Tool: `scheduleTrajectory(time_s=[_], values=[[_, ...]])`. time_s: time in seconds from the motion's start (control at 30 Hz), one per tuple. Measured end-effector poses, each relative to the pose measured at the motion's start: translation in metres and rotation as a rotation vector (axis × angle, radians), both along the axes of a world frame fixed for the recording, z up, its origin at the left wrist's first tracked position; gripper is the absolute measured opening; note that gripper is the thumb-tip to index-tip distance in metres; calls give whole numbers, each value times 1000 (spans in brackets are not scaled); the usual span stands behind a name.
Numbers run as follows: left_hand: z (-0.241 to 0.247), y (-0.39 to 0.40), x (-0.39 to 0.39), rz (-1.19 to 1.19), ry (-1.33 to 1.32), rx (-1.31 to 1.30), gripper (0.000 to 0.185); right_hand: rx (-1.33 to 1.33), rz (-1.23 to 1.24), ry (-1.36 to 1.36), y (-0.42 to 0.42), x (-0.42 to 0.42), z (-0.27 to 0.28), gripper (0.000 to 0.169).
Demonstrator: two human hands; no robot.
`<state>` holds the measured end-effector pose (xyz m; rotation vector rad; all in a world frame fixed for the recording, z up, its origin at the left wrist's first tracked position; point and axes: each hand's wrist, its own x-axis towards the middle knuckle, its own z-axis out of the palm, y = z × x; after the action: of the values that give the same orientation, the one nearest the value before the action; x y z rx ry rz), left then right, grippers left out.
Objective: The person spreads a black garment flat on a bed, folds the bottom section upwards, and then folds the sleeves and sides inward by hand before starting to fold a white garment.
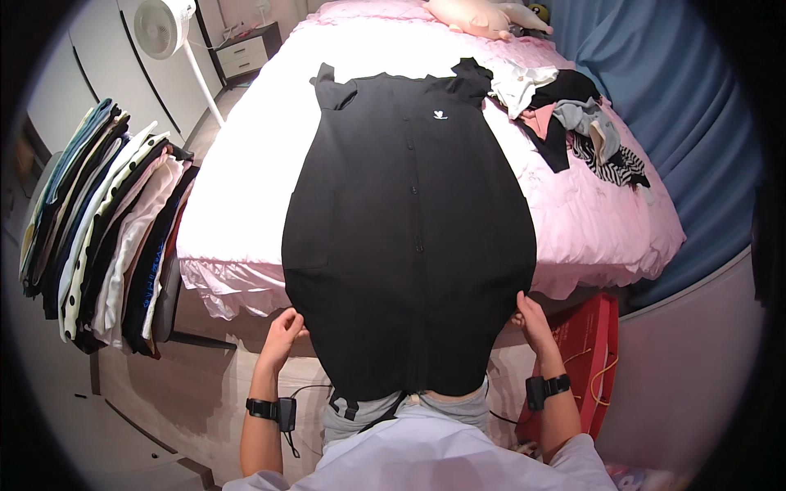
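A black short-sleeved, button-front garment (374, 202) lies spread face up, its collar and sleeves on the bed and its lower part hanging over the near edge to my lap. A small white motif shows on its chest. My left hand (286, 334) is at the garment's left side edge, thumb and fingers pinched together on or against the cloth. At the opposite side edge, my right hand (529, 316) pinches the cloth between thumb and fingers. Both wrists wear black straps with small devices.
Folded clothes (110, 233) form a tall stack at the left. Loose clothes (574, 116) lie heaped on the pink bedspread (589, 227) at the right. A red paper bag (583, 368) stands by my right arm. Beyond are a white fan (161, 29), a drawer cabinet (245, 55) and a blue curtain (681, 135).
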<state>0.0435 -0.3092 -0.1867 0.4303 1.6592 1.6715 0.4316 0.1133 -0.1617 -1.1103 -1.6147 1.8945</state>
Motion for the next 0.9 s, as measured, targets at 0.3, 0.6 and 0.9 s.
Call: scheduleTrajectory(time_s=[0.3,0.6,0.9], values=[[89,70,11,516,459,-5,42,403,-322,-96,-6,-55,77,47],[137,27,39,522,528,-166,44,574,-378,-159,-43,-12,116,52],[70,-85,120,407,300,-429,44,377,-389,-354,-130,81,58,47]])
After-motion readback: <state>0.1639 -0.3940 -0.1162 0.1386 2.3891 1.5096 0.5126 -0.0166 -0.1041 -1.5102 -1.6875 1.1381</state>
